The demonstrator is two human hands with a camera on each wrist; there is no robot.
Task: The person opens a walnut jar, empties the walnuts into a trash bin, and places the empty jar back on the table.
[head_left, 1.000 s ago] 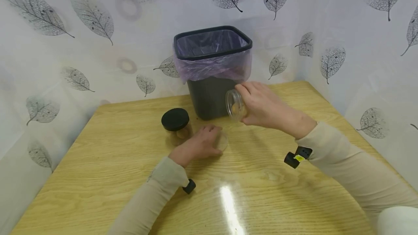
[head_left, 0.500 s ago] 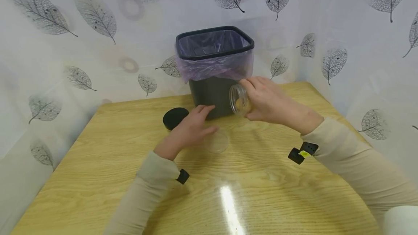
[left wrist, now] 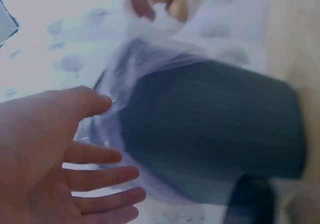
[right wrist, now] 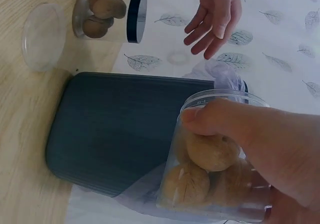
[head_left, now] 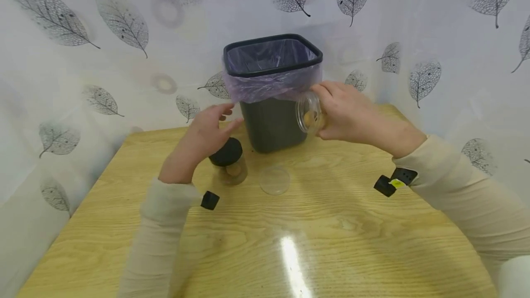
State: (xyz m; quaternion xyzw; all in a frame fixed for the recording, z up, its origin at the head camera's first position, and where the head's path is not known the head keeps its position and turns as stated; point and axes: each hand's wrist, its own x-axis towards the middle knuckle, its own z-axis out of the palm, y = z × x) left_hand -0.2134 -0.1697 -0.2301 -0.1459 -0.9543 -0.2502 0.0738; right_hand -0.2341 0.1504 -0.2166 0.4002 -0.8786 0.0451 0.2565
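My right hand (head_left: 352, 113) grips a clear plastic jar (head_left: 303, 111), tipped sideways with its open mouth toward the left, beside the bin's right side. Several walnuts (right wrist: 212, 151) show through its wall in the right wrist view. My left hand (head_left: 201, 134) is raised at the bin's left side, fingers spread and holding nothing. Below it stands a second jar (right wrist: 105, 16) of walnuts, capped with a black lid (head_left: 226, 151). A clear round lid (head_left: 275, 180) lies flat on the table in front of the bin.
A dark grey bin (head_left: 273, 128) with a purple liner bag (head_left: 273, 87) stands at the back of the wooden table (head_left: 314, 233), its top open. Behind it hangs a white leaf-patterned curtain (head_left: 136, 86). A white rounded object (head_left: 515, 275) sits at the lower right edge.
My left hand has moved from the clear lid up and left, past the black-lidded jar, and its fingers have spread. My right hand has lifted the open jar slightly up and right.
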